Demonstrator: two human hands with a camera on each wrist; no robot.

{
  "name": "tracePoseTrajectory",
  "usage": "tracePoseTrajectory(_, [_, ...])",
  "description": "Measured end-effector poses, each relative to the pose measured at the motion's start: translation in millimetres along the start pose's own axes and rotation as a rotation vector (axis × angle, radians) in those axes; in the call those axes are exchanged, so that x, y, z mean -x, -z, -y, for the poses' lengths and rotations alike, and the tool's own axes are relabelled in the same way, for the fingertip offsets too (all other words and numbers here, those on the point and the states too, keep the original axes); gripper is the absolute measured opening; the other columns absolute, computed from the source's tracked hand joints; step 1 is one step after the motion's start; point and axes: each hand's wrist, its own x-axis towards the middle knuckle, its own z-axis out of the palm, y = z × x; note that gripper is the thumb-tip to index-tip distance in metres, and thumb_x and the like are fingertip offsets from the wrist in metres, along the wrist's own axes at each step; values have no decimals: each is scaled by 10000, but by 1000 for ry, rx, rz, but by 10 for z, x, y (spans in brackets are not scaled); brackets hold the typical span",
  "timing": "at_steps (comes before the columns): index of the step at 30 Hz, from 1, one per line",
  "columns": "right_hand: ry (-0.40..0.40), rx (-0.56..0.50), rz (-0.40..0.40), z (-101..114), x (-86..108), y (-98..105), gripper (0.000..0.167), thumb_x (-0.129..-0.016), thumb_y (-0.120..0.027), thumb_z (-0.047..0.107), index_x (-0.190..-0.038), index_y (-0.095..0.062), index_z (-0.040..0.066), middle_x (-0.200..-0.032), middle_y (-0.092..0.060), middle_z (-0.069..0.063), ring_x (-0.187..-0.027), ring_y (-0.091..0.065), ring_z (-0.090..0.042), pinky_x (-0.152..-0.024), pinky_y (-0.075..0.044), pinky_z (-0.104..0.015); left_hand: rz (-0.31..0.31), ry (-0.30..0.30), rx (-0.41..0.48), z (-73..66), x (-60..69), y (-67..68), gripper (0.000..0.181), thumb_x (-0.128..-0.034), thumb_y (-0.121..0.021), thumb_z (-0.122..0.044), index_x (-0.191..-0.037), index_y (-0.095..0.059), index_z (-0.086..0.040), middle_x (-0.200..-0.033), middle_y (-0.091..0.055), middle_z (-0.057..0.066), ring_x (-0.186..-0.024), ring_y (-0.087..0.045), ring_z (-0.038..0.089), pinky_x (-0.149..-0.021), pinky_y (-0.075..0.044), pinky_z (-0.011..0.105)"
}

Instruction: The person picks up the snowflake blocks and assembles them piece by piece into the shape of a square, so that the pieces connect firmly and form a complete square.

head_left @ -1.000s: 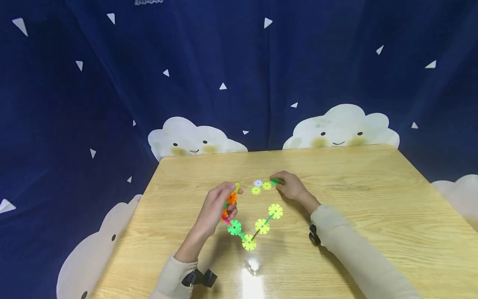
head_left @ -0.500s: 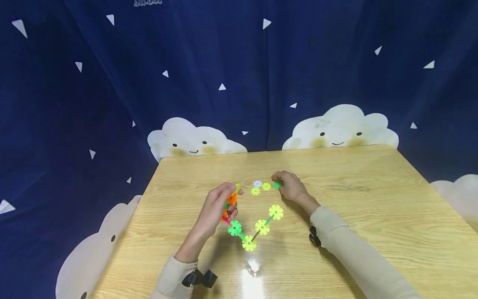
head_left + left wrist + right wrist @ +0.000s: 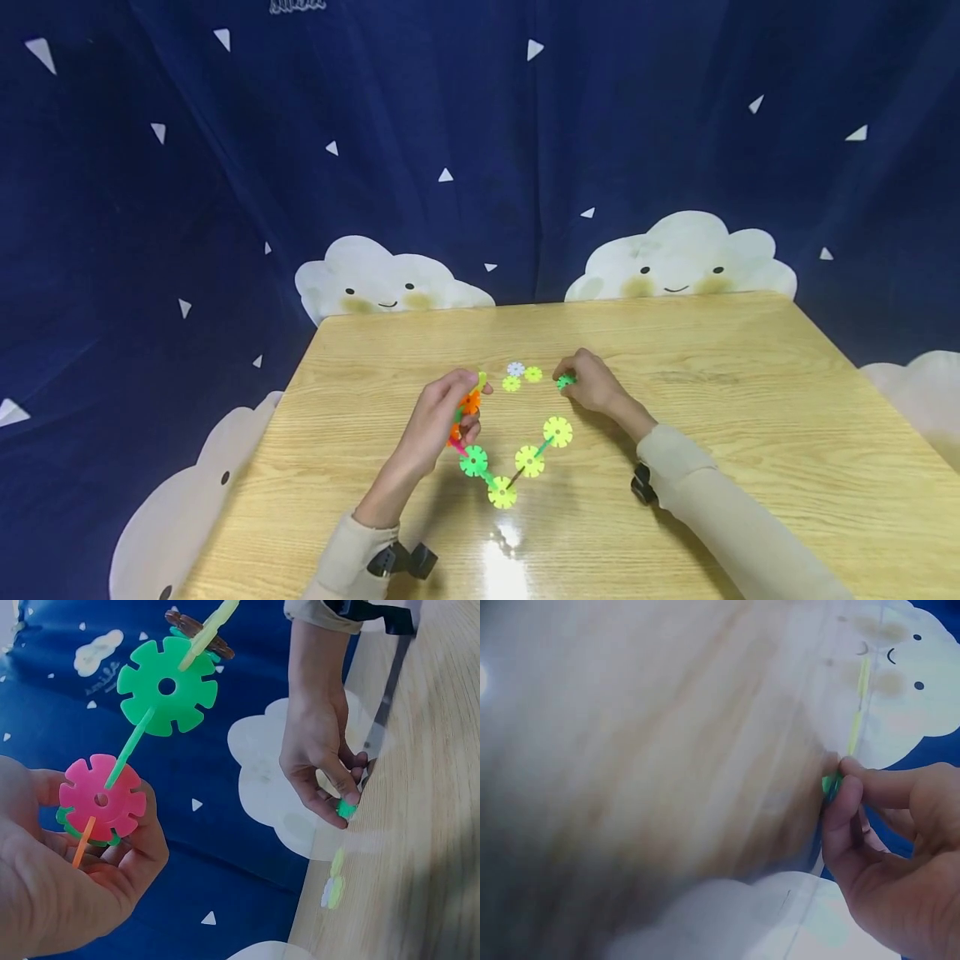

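Note:
My left hand (image 3: pixel 437 417) grips one end of a chain of slotted plastic discs, held above the table. Orange discs (image 3: pixel 470 402) show at its fingers, and the chain sags through a green disc (image 3: pixel 473 461) and a low yellow disc (image 3: pixel 502 492) up to a yellow end disc (image 3: pixel 558 432). In the left wrist view a pink disc (image 3: pixel 103 796) lies against the curled fingers. My right hand (image 3: pixel 594 383) pinches a loose green disc (image 3: pixel 565 382) at the tabletop; the right wrist view has this green disc (image 3: pixel 831 787) between thumb and fingertip, mostly covered.
Left of the right hand, a white disc (image 3: pixel 515 368) and two yellow discs (image 3: pixel 533 374) lie on the wooden table (image 3: pixel 712 375). A dark blue curtain (image 3: pixel 420 125) with cloud prints hangs behind the table's back edge.
My right hand has drawn back slightly toward me and to the right, with the green disc, which now shows more. The left hand and chain have hardly moved.

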Motion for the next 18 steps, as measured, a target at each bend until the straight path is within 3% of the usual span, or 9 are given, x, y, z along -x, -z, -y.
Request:
tracePoseTrajectory(6, [-10, -61, 22, 3, 78, 28, 178, -865, -802, -27, -1031, -762, 24, -949, -644, -70, -907, -561, -218, -800, -516, -370, -1, 5, -4, -12, 2, -8, 357, -1086, -500, -318, -1092, -633, 14, -636, -378, 33, -491, -433, 163, -462, -368, 227])
tracePoseTrajectory(11, [-7, -120, 60, 23, 134, 25, 99, -898, -773, -8, -961, -736, 59, -866, -651, -43, -759, -588, -173, -695, -512, -326, -1, 13, -6, -8, 19, -10, 349, -1087, -495, -302, -1085, -635, 17, -633, -379, 33, -491, -431, 156, -462, -377, 226])
tracePoseTrajectory(18, [-12, -218, 81, 81, 185, 10, 67, -925, -760, 26, -980, -730, 50, -804, -631, -48, -659, -572, -160, -588, -488, -265, 4, 14, -13, -3, 21, -9, 336, -1081, -499, -288, -1075, -637, 18, -630, -376, 28, -479, -422, 155, -447, -348, 227])
